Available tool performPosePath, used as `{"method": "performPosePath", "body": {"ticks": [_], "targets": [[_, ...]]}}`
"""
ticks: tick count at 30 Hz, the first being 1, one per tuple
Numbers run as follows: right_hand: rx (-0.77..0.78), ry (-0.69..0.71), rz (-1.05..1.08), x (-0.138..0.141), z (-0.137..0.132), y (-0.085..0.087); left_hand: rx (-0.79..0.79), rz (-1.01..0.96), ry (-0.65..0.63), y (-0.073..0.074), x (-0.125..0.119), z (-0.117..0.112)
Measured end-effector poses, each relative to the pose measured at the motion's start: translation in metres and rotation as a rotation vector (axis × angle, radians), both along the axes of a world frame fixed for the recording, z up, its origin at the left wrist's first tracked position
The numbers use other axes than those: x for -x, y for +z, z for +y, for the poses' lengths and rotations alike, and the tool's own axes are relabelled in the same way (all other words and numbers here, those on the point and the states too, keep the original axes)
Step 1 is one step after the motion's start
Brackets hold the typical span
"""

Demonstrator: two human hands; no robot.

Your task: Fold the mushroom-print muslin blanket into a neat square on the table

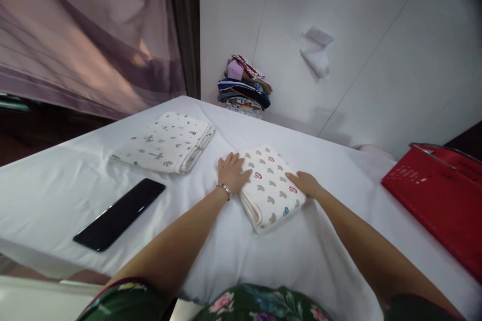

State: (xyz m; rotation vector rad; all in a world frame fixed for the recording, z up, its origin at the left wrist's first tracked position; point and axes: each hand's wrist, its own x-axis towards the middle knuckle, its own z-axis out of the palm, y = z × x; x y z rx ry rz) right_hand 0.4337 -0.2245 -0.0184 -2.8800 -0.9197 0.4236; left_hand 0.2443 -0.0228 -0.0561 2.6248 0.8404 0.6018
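Note:
A folded white cloth point(270, 188) with grey, red and blue mushroom-like prints lies on the white-covered table in front of me. At its left edge, my left hand point(232, 172) lies with its fingers spread, the thumb touching the print side; a bracelet point(225, 190) circles that wrist. My right hand point(306, 183) holds the opposite edge, thumb on top, the other fingers hidden beneath or behind the cloth. Further left rests a second folded white cloth point(165, 141) with grey leaf and starfish prints, apart from both hands.
A black phone-like slab point(120, 214) lies at the left on the white sheet point(199, 225). The red basket point(433, 195) with a metal handle stands at the right. Beyond the table's far edge is a stack of folded clothes point(246, 88) against the wall. A pinkish curtain point(94, 35) hangs at the left.

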Motion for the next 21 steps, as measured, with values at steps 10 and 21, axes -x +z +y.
{"method": "performPosePath", "body": {"ticks": [10, 21], "targets": [[-0.124, 0.184, -0.184, 0.053, -0.032, 0.022, 0.185, 0.014, 0.107, -0.001, -0.003, 0.006], [-0.122, 0.653, -0.112, 0.094, -0.001, -0.012, 0.387, -0.194, 0.133, -0.002, 0.007, 0.023]]}}
